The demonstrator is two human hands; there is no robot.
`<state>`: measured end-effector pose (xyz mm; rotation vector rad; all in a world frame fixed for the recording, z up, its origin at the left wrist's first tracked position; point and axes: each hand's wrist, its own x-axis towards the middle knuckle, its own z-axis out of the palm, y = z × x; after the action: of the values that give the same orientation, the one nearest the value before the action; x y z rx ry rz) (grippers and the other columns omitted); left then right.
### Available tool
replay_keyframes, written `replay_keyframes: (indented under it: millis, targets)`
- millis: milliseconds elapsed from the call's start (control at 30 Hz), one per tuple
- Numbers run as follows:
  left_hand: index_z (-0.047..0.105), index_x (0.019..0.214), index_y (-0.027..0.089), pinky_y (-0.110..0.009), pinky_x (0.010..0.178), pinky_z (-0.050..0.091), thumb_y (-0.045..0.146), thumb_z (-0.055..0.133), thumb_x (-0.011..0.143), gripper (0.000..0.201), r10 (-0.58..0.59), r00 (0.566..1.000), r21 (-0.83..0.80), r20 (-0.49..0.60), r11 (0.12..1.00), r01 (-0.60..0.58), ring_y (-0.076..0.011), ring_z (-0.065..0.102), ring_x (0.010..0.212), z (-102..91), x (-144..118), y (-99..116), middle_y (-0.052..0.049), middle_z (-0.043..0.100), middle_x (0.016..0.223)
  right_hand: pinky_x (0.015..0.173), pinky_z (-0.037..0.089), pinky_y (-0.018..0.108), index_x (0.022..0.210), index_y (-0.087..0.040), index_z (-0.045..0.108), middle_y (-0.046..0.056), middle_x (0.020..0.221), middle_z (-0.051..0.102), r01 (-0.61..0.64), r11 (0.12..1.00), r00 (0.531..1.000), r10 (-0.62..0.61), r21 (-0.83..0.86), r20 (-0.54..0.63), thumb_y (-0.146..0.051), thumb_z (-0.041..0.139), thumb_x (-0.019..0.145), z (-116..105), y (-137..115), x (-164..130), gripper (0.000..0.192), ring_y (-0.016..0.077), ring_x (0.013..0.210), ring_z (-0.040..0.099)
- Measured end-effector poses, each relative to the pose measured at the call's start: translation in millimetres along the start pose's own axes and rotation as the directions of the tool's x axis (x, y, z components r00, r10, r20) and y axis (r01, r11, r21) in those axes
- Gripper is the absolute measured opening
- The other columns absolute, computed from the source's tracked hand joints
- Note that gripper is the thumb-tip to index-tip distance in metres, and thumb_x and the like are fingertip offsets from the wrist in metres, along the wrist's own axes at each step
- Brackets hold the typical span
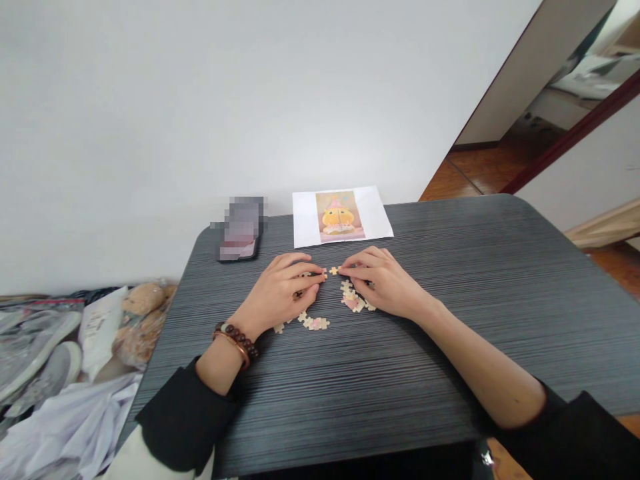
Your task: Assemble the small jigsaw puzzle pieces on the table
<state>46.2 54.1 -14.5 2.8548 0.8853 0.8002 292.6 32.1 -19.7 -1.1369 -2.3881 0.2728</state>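
Two small jigsaw puzzle pieces meet my fingertips near the middle of the table. My left hand (285,290), with a beaded bracelet at the wrist, has its fingertips closed on one puzzle piece (325,274). From the other side, my right hand (383,279) pinches a yellowish puzzle piece (335,271) by its edge, a short gap from the left one. Below the right fingers lies a small pile of pale and pink pieces (353,301). More loose pieces (316,324) lie below and partly under my left hand, which hides some of them.
A paper sheet (377,212) with a printed picture of a yellow figure in a pink hat lies against the wall. A phone (243,230), pixelated, rests at the dark table's (480,267) back left. Shoes (37,347) and bagged items lie beyond the left edge.
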Motion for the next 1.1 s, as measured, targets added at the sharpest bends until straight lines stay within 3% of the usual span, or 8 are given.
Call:
replay_keyframes:
  millis: [367,700,1100]
  targets:
    - [0.075,0.102,0.020,-0.044,0.096,0.052,0.018,0.056,0.090,0.023,-0.010,1.000,-0.009,0.025,1.000,0.010,-0.0248,0.059,0.112,0.4,-0.2,-1.2,-0.003,0.075,0.107,0.093,0.041,0.044,0.119,-0.020,0.069,0.008,0.116,0.067,0.020,1.000,0.998,-0.020,0.001,0.056,-0.014,0.048,0.094,-1.3,-1.5,0.4,0.033,0.0243,0.106,0.054]
    - [0.074,0.106,0.022,-0.044,0.095,0.052,0.021,0.054,0.092,0.025,0.002,0.996,0.001,0.086,1.000,-0.002,-0.0237,0.060,0.108,0.1,3.4,0.1,-0.002,0.073,0.113,0.096,0.042,0.043,0.117,-0.021,0.069,0.007,0.121,0.067,0.043,0.994,0.995,-0.052,0.099,0.088,-0.010,0.048,0.093,-0.1,-12.4,3.0,0.033,0.0234,0.111,0.054]
    - [0.074,0.106,0.021,-0.042,0.093,0.053,0.019,0.054,0.092,0.025,0.000,0.998,-0.027,0.067,1.000,0.002,-0.0222,0.060,0.106,1.5,2.7,0.4,-0.003,0.073,0.112,0.096,0.046,0.043,0.119,-0.021,0.067,0.008,0.123,0.065,0.055,0.979,0.998,-0.053,0.195,-0.013,-0.008,0.045,0.091,1.8,-1.0,0.4,0.037,0.0220,0.113,0.058]
